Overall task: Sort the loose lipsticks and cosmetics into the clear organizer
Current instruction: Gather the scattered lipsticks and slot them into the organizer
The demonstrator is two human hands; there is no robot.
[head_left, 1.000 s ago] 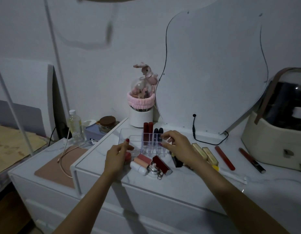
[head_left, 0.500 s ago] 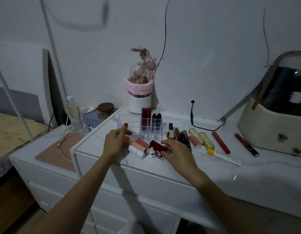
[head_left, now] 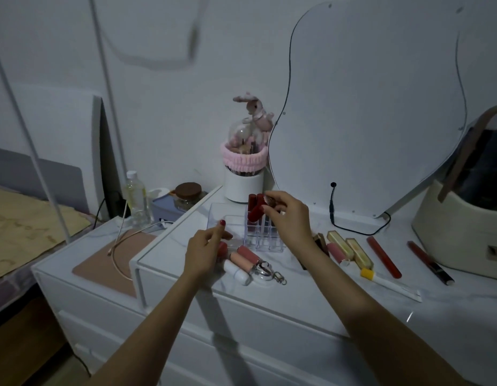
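The clear organizer (head_left: 265,232) stands on the white table (head_left: 311,302). It has small square slots, and dark red lipsticks stand up in the back ones. The right hand (head_left: 290,215) holds a dark red lipstick (head_left: 255,211) tilted over the slots. A pink tube (head_left: 248,253), a peach tube (head_left: 240,260) and a white tube (head_left: 237,271) lie side by side in front of it. Two gold lipsticks (head_left: 350,250) and two long red sticks (head_left: 383,256) lie to the right.

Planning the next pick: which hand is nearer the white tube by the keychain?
Left. The left hand rests just left of the white tube; the right hand is raised over the clear organizer, holding a red lipstick.
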